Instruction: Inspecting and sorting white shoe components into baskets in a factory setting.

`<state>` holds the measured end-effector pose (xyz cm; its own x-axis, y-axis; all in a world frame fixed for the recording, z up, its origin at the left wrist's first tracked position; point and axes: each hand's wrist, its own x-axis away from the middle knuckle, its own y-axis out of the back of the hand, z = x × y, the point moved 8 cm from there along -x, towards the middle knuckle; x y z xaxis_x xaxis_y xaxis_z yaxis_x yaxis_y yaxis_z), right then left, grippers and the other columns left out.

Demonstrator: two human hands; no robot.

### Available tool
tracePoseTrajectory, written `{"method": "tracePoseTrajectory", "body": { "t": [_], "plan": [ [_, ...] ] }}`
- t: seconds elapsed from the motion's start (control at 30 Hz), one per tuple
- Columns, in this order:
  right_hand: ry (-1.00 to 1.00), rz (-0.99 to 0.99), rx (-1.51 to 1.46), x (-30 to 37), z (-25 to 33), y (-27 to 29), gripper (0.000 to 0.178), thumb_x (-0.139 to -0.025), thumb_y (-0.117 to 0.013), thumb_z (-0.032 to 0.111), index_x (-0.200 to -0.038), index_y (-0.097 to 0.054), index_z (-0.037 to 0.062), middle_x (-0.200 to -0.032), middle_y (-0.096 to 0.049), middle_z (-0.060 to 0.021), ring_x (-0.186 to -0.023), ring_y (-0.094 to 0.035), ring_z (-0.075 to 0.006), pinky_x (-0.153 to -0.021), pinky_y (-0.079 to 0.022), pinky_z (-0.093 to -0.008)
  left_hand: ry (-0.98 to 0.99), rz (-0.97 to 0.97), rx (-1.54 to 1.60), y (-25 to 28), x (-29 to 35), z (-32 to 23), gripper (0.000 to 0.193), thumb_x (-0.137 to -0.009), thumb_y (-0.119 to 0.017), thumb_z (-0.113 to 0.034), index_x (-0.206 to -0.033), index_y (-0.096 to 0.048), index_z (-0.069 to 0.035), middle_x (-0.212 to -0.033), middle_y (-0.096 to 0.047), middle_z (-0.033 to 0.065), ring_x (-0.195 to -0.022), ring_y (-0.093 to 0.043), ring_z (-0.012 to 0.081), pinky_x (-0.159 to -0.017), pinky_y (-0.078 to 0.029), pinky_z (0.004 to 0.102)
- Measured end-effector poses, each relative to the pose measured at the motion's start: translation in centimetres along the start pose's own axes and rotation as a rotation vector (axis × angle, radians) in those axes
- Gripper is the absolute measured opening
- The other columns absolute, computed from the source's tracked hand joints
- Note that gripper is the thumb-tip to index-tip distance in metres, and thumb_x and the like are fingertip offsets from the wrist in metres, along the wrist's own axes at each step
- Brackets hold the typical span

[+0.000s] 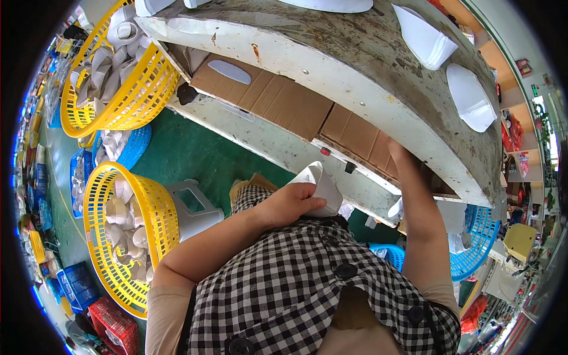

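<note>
My left hand (290, 205) is closed around a white curved piece (327, 189), thin and cup-shaped like a shoe part, held in front of my apron. Its thumb presses on the near face. My right arm reaches forward under the worn table top, and the right hand (400, 155) goes into the cardboard-lined shelf (296, 105) below it. The table's edge hides those fingers. On the table top lie similar white pieces, one folded (423, 36) and one rounded (471, 97). A flat white oval piece (229, 71) rests on the cardboard at the shelf's left.
Yellow baskets, one upper left (142, 89) and one lower left (163, 219), hold many pale curved pieces. A grey stool (198, 222) stands beside the lower one. Blue baskets stand at the right (482, 248) and behind the yellow ones. The table's thick rim (331, 80) overhangs the shelf.
</note>
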<state>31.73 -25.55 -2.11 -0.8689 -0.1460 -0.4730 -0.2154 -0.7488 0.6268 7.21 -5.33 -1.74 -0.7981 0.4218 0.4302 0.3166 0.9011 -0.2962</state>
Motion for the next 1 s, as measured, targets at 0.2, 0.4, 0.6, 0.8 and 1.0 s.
{"method": "tracePoseTrajectory", "body": {
  "t": [0.2, 0.4, 0.6, 0.8, 1.0],
  "plan": [
    [-0.357, 0.040, -0.720, 0.3, -2.8, -0.9, 0.048, -0.081, -0.055, 0.033, -0.119, -0.044, 0.0056, -0.124, -0.041, -0.0142, -0.112, -0.038, -0.0270, -0.091, -0.035, -0.0374, -0.008, -0.197, -0.101, 2.1, 0.5, -0.8, 0.044, -0.086, -0.054, -0.014, -0.122, -0.036, 0.003, -0.094, -0.060, 0.0131, -0.089, -0.056, 0.0143, -0.079, -0.043, 0.0265],
    [0.049, 0.264, 0.729, -0.2, 2.8, -0.7, 0.043, -0.079, -0.057, 0.033, -0.110, -0.049, 0.0044, -0.109, -0.050, -0.0131, -0.101, -0.045, -0.0250, -0.085, -0.038, -0.0364, -0.156, -0.448, -0.078, 4.2, -1.4, -1.8, 0.039, -0.081, -0.059, -0.018, -0.115, -0.046, -0.003, -0.088, -0.061, 0.0178, -0.081, -0.060, 0.0220, -0.073, -0.046, 0.0300],
    [-0.149, 0.065, 0.217, 1.9, -4.3, 0.7, 0.024, -0.085, -0.052, 0.023, -0.101, -0.051, 0.0058, -0.097, -0.053, -0.0068, -0.089, -0.050, -0.0193, -0.073, -0.044, -0.0312, -0.167, -0.219, -0.403, 1.3, -6.7, -1.8, 0.020, -0.085, -0.050, -0.017, -0.097, -0.062, -0.007, -0.092, -0.063, 0.0100, -0.087, -0.059, 0.0189, -0.076, -0.045, 0.0297],
    [0.184, 0.228, 0.481, 10.3, 11.6, 1.0, 0.007, -0.080, -0.056, 0.016, -0.086, -0.058, 0.0128, -0.084, -0.058, -0.0045, -0.078, -0.058, -0.0230, -0.064, -0.050, -0.0342, -0.032, -0.111, -0.449, 0.9, -10.9, -0.8, 0.035, -0.083, -0.051, -0.037, -0.091, -0.066, -0.006, -0.092, -0.064, 0.0086, -0.087, -0.057, 0.0183, -0.077, -0.043, 0.0279],
    [-0.212, 0.103, 0.018, 14.6, 11.7, 1.7, 0.020, -0.082, -0.054, 0.014, -0.100, -0.060, 0.0101, -0.085, -0.057, -0.0074, -0.075, -0.059, -0.0207, -0.060, -0.051, -0.0309, 0.155, -0.142, -0.188, 1.0, -11.7, 2.2, 0.034, -0.079, -0.053, -0.033, -0.088, -0.066, -0.003, -0.090, -0.063, 0.0108, -0.080, -0.058, 0.0188, -0.074, -0.042, 0.0286]
  ]
}}
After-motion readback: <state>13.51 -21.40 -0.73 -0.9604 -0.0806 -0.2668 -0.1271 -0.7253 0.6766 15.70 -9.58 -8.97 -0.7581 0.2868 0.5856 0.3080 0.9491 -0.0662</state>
